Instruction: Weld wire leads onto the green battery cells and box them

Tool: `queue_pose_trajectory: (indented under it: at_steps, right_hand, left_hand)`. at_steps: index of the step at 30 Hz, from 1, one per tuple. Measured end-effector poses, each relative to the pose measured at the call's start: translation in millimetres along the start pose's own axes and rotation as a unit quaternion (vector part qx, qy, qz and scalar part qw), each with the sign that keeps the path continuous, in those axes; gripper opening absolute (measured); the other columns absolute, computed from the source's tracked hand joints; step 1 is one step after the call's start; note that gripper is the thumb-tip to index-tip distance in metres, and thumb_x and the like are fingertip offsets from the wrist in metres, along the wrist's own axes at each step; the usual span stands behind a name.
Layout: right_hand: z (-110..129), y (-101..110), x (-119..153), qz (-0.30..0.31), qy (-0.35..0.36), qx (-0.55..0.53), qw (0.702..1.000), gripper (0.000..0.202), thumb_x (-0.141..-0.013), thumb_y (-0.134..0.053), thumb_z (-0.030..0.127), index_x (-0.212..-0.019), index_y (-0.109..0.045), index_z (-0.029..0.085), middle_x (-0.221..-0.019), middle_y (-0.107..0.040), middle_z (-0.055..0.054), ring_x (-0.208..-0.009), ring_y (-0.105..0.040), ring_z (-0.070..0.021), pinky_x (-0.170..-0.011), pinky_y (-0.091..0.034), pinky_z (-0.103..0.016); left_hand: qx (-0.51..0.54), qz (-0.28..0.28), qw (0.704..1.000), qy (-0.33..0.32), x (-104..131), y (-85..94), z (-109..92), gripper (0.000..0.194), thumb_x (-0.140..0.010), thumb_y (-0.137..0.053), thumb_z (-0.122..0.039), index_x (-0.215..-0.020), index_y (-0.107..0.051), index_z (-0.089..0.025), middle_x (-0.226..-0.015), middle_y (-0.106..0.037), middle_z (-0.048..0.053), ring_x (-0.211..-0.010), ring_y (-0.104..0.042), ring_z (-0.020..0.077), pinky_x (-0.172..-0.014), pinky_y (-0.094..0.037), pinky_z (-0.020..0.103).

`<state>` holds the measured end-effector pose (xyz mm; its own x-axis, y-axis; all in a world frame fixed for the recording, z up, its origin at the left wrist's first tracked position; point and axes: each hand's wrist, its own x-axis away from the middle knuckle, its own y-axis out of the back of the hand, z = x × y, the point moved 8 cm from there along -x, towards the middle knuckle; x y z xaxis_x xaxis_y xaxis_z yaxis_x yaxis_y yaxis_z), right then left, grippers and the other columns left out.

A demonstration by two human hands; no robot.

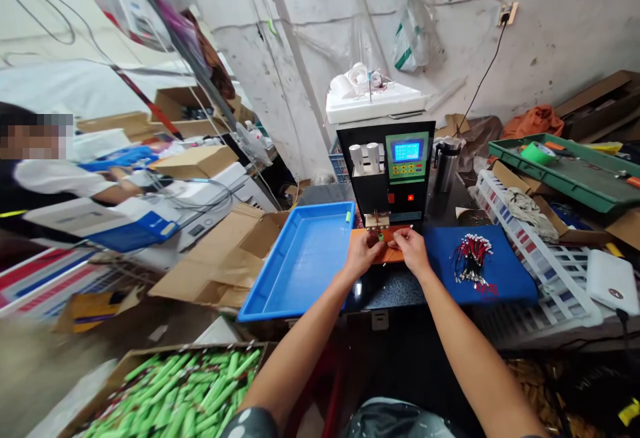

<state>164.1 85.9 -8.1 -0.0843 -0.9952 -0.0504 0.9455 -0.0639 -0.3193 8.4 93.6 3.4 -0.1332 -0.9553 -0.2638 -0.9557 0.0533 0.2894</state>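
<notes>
A black machine (367, 185) with a lit blue display stands on the dark table. At its base, over an orange pad (397, 255), my left hand (364, 253) has its fingers closed on a small green cell (381, 237) just below the machine's metal tips. My right hand (410, 249) is pinched close beside it, near a thin wire end; what its fingertips hold is too small to make out. To the right, a bundle of red and black wires (473, 258) with white connectors lies on a blue mat (510, 271). One small green cell (349, 217) sits in the blue tray (300, 311).
A box of green battery packs (190, 391) is at lower left, near an open cardboard box (215, 258). A steel flask (447, 165), white basket (545, 271) and green tray (575, 171) stand right. A person (55, 178) works at far left.
</notes>
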Motion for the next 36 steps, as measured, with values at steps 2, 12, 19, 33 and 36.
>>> queue_pose_trajectory:
  at_steps: [2, 12, 19, 33, 36]
  right_hand:
    - [0, -1, -1, 0.003, 0.001, 0.010, 1.000, 0.042, -0.063, -0.078, 0.054, -0.077, -0.059, 0.018, -0.068, -0.065, -0.002, -0.067, -0.068, -0.0196, -0.073, -0.056, -0.034]
    - [7, -19, -9, 0.031, 0.057, 0.096, 0.993, 0.032, -0.073, -0.071, 0.049, -0.080, -0.063, 0.019, -0.081, -0.070, -0.007, -0.077, -0.067, -0.0228, -0.074, -0.056, -0.035]
    - [7, -19, -12, 0.032, 0.092, 0.179, 0.979, 0.020, -0.079, -0.067, 0.038, -0.087, -0.068, 0.019, -0.089, -0.072, -0.007, -0.085, -0.067, -0.0237, -0.077, -0.054, -0.034]
    - [14, -25, -8, 0.048, 0.110, 0.210, 0.970, 0.017, -0.083, -0.062, 0.034, -0.091, -0.068, 0.020, -0.092, -0.073, -0.006, -0.086, -0.068, -0.0227, -0.080, -0.052, -0.032]
    - [14, -25, -8, 0.053, 0.111, 0.206, 0.971, 0.018, -0.084, -0.061, 0.035, -0.092, -0.068, 0.020, -0.093, -0.072, -0.006, -0.087, -0.068, -0.0227, -0.081, -0.052, -0.033]
  left_hand:
    - [0.019, -0.005, 1.000, 0.001, 1, -0.5, 3, 0.024, -0.076, -0.069, -0.030, -0.094, -0.068, -0.013, -0.089, -0.072, 0.007, -0.082, -0.068, 0.0206, -0.075, -0.052, 0.029]
    - [0.071, -0.001, 0.997, 0.005, 3, -1.9, -5, 0.032, -0.076, -0.074, -0.036, -0.097, -0.070, -0.013, -0.095, -0.074, 0.009, -0.085, -0.069, 0.0216, -0.083, -0.053, 0.033]
    - [0.081, -0.008, 0.997, 0.010, 4, -2.6, -2, 0.037, -0.077, -0.074, -0.040, -0.102, -0.071, -0.013, -0.098, -0.074, 0.009, -0.088, -0.069, 0.0223, -0.085, -0.053, 0.033]
    - [0.095, -0.017, 0.995, 0.025, 5, -1.2, -5, 0.040, -0.077, -0.075, -0.041, -0.105, -0.071, -0.013, -0.097, -0.074, 0.009, -0.091, -0.068, 0.0236, -0.086, -0.052, 0.034]
    - [0.090, -0.017, 0.995, 0.030, 6, -1.3, -6, 0.039, -0.076, -0.075, -0.042, -0.102, -0.072, -0.013, -0.095, -0.074, 0.008, -0.086, -0.067, 0.0222, -0.081, -0.053, 0.031]
